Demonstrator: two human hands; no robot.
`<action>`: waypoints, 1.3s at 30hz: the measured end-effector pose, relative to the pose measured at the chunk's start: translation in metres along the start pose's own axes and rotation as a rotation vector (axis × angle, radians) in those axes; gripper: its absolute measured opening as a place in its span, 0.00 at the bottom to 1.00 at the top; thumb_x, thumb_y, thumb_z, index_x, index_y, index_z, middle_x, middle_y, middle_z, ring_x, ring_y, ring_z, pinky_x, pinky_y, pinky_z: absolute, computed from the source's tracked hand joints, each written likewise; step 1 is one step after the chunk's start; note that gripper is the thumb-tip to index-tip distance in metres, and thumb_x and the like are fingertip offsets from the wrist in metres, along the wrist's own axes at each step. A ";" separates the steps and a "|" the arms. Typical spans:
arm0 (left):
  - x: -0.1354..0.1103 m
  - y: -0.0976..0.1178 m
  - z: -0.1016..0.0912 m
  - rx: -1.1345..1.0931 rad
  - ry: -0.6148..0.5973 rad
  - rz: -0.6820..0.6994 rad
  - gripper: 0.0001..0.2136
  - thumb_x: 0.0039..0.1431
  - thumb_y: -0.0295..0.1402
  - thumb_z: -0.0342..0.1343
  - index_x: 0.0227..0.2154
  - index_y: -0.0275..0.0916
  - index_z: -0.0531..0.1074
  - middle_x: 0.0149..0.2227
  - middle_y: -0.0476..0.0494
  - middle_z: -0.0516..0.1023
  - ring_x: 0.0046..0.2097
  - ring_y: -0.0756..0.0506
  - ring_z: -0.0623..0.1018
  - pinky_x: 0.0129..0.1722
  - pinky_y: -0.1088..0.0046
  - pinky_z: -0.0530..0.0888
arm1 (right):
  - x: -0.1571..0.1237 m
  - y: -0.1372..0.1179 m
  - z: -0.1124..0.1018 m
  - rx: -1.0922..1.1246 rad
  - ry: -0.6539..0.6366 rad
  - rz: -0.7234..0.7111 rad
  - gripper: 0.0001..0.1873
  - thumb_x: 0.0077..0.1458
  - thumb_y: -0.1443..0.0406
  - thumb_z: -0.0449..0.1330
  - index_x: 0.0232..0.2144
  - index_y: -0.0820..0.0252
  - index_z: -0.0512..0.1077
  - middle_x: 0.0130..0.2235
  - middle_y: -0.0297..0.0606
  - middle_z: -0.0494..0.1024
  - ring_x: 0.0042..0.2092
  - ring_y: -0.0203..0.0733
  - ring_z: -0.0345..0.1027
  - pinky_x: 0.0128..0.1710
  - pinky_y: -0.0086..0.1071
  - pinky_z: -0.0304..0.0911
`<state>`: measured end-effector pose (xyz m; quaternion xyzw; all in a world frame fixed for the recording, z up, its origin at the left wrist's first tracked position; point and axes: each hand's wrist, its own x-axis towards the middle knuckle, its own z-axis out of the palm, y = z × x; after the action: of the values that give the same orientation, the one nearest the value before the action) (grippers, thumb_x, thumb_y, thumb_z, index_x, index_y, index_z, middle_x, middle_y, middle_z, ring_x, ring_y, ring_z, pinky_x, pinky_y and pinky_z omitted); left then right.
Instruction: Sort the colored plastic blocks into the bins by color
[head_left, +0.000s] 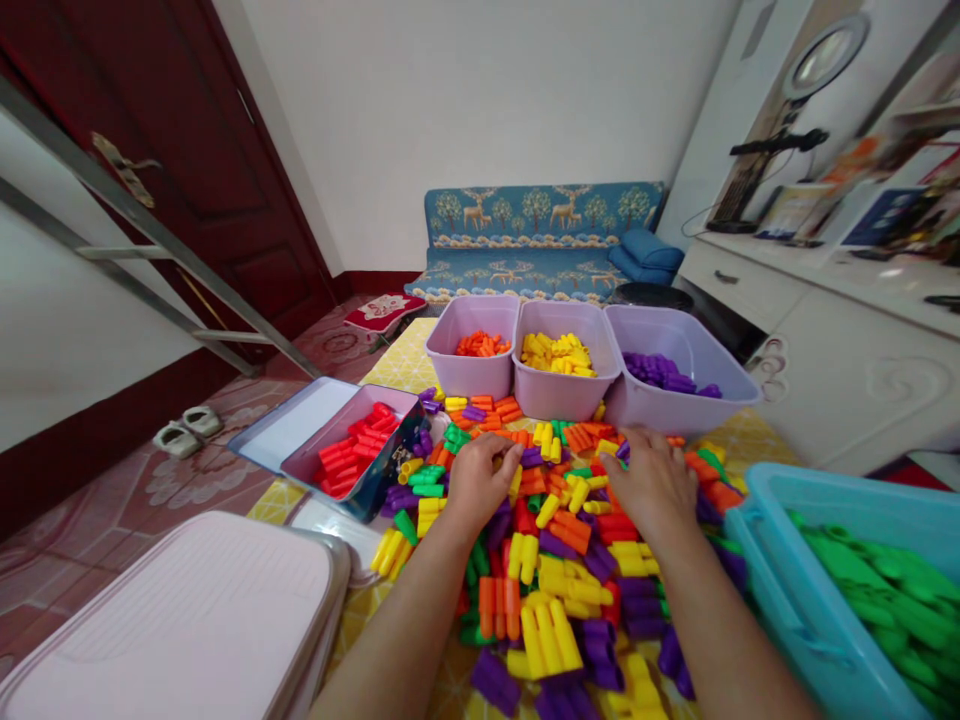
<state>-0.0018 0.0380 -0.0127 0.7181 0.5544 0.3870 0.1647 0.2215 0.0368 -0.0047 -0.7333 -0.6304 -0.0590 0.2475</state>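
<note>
My left hand [481,482] reaches into the pile of colored plastic pieces [559,577], its fingers curled toward the thumb. What those fingers hold, if anything, is hidden. To its right, my right hand [654,478] is over the same pile with thumb and fingers apart, close to a small yellow piece [607,448]. The pile mixes red, orange, yellow, green and purple tube-like pieces, many joined side by side. Behind the hands stand three lilac bins: one with orange pieces [482,345], one with yellow pieces [556,353], one with purple pieces [664,373].
At left, a tin [412,437] with its lid open holds red pieces [358,450]. A teal bin [772,590] of green pieces stands at right. Pale pink lids [180,620] lie front left. Beyond are a blue patterned sofa [525,265], a ladder [150,225] and a white cabinet [847,350].
</note>
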 end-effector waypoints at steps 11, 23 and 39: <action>-0.003 0.009 -0.007 -0.058 -0.160 0.097 0.17 0.54 0.33 0.56 0.47 0.41 0.72 0.48 0.44 0.76 0.50 0.42 0.74 0.51 0.67 0.70 | -0.028 -0.060 0.024 0.632 -0.341 -0.173 0.28 0.48 0.73 0.53 0.53 0.60 0.69 0.52 0.45 0.74 0.55 0.47 0.67 0.56 0.44 0.61; -0.001 0.001 -0.001 -0.343 -0.056 0.070 0.13 0.52 0.23 0.52 0.39 0.38 0.75 0.40 0.44 0.79 0.42 0.46 0.77 0.45 0.71 0.73 | -0.025 -0.064 0.014 0.880 -0.305 -0.083 0.16 0.52 0.61 0.58 0.43 0.58 0.74 0.39 0.40 0.80 0.40 0.45 0.74 0.42 0.38 0.69; -0.001 0.000 -0.002 -0.566 -0.002 -0.036 0.13 0.56 0.29 0.53 0.45 0.38 0.69 0.36 0.45 0.75 0.39 0.48 0.75 0.43 0.73 0.71 | -0.013 -0.051 0.009 1.099 -0.362 0.039 0.15 0.47 0.59 0.63 0.37 0.60 0.75 0.36 0.41 0.80 0.37 0.45 0.74 0.39 0.37 0.70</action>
<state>-0.0031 0.0365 -0.0123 0.6341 0.4367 0.5229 0.3658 0.1679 0.0336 -0.0025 -0.5072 -0.5872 0.4081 0.4811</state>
